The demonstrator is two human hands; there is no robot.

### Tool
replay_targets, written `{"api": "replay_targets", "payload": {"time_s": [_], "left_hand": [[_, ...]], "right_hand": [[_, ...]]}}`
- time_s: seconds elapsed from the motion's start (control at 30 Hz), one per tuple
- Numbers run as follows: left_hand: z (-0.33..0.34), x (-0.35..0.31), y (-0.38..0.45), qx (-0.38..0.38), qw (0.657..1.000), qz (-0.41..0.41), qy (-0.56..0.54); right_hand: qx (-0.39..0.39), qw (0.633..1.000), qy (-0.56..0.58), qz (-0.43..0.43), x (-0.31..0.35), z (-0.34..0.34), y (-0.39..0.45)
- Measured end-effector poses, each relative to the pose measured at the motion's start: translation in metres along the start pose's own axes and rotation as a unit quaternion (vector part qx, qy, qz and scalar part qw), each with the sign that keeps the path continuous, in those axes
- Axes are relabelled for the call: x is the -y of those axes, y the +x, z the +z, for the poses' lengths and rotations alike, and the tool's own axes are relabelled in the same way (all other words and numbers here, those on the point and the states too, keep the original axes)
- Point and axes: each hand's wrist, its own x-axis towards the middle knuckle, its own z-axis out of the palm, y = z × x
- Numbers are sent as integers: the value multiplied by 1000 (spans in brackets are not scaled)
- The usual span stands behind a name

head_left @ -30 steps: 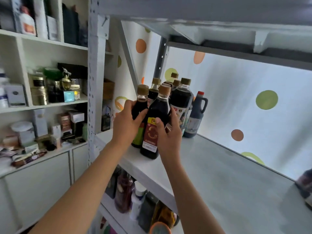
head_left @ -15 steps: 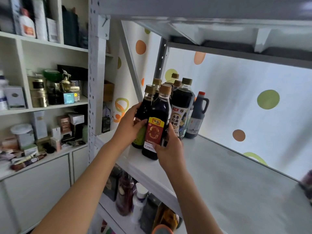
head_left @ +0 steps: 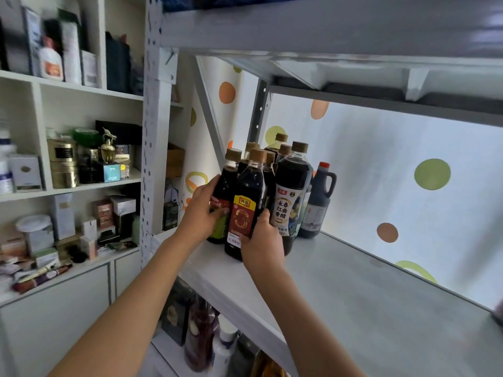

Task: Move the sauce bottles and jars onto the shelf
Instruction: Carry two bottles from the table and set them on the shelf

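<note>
Several dark sauce bottles with tan caps stand clustered at the left end of the white shelf [head_left: 353, 295]. My left hand [head_left: 201, 210] grips the leftmost bottle with a green label [head_left: 224, 191]. My right hand [head_left: 262, 243] grips the lower part of the front bottle with a red and yellow label [head_left: 246, 205], which stands on the shelf near its front edge. Beside it stands a larger bottle with a white label [head_left: 292, 197], and behind that a dark jug with a red cap [head_left: 318, 202].
A grey metal upright [head_left: 155, 148] frames the shelf's left side, and another shelf board [head_left: 326, 31] hangs close overhead. More bottles [head_left: 201, 336] stand on the level below. A white cupboard [head_left: 68, 172] full of boxes and jars is on the left. Dotted wallpaper backs the shelf.
Both hands have pushed their two bottles further back on the shelf, tight against the cluster. My right hand slid lower on the front bottle.
</note>
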Motion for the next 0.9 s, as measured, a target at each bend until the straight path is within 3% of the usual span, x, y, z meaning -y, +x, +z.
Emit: {"api": "replay_targets", "payload": {"time_s": [0.23,0.63,0.9], "left_hand": [[8,3,13,28,999,-13,-39],[17,7,12,59,994,-18,-87],[26,26,-31,25,988,-148,-24]], "right_hand": [[15,999,0,38,3,5,11],[-29,999,11,43,-4,21,9],[-33,999,-22,23,-7,23,6]]}}
